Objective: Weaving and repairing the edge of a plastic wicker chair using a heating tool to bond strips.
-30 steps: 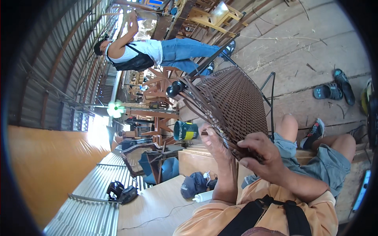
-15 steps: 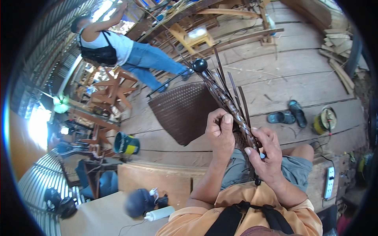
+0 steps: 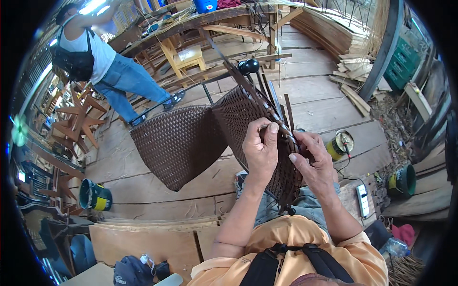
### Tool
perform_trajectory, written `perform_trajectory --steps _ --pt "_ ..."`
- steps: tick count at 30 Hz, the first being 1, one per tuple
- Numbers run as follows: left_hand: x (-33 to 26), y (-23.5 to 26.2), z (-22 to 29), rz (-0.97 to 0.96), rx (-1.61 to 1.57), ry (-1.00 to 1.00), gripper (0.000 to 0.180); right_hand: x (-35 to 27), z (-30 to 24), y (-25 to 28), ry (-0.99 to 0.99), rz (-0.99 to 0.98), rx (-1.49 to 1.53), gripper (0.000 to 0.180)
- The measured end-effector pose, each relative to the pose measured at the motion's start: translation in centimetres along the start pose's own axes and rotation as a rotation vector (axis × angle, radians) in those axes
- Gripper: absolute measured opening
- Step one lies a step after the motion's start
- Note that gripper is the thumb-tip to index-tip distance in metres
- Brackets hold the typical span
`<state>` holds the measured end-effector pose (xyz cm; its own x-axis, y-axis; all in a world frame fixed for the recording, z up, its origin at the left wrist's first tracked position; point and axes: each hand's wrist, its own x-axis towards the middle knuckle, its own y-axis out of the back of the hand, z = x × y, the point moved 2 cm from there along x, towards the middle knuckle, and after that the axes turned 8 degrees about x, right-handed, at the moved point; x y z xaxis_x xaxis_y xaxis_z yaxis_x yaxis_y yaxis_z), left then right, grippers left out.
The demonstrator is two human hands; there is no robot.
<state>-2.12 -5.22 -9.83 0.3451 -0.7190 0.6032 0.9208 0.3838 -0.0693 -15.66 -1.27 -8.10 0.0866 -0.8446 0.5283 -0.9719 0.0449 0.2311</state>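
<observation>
A dark brown woven chair frame leans across my lap, with two woven panels meeting at an angle. Its near edge is wrapped with brown strips, and several loose strip ends stick up from it. A black ball-shaped cap tops the far end. My left hand is closed beside this edge, thumb against the curled fingers; what is pinched there is too small to make out. With thumb and fingers, my right hand grips the wrapped edge from the right.
A person in a white top stands at the far left by a long workbench. Near it is a small wooden stool. Buckets stand on the plank floor. A power strip lies at right.
The view has swung to the right. The woven frame has turned so that its near panel shows broadly. Both hands stay at the wrapped edge.
</observation>
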Motion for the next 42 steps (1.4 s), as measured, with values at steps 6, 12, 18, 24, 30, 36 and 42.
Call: perform_trajectory --steps 6,12,18,24,30,36,42 --pt "0.1 0.0 -0.4 -0.03 -0.107 0.068 0.015 0.1 -0.5 -0.3 -0.007 -0.009 -0.107 0.046" --pt "0.5 0.0 -0.2 0.005 -0.055 0.026 0.016 0.2 -0.8 -0.3 -0.015 -0.013 -0.14 0.046" --pt "0.4 0.1 0.0 0.0 -0.072 0.07 0.018 0.5 0.4 0.7 -0.177 -0.071 0.207 0.051" --pt "0.5 0.1 0.1 -0.011 -0.069 0.09 0.016 0.7 0.6 1.2 -0.13 -0.184 0.186 0.048" --pt "0.4 0.1 0.2 0.034 -0.037 0.124 0.01 1.0 0.0 1.3 -0.143 -0.218 0.067 0.049" --pt "0.5 -0.6 -0.1 0.101 0.026 0.257 0.009 -2.3 2.9 2.0 -0.131 0.015 0.376 0.039" --pt "0.5 -0.9 0.3 0.142 0.097 0.238 0.018 -8.4 8.9 5.9 -0.357 0.339 0.348 0.029"
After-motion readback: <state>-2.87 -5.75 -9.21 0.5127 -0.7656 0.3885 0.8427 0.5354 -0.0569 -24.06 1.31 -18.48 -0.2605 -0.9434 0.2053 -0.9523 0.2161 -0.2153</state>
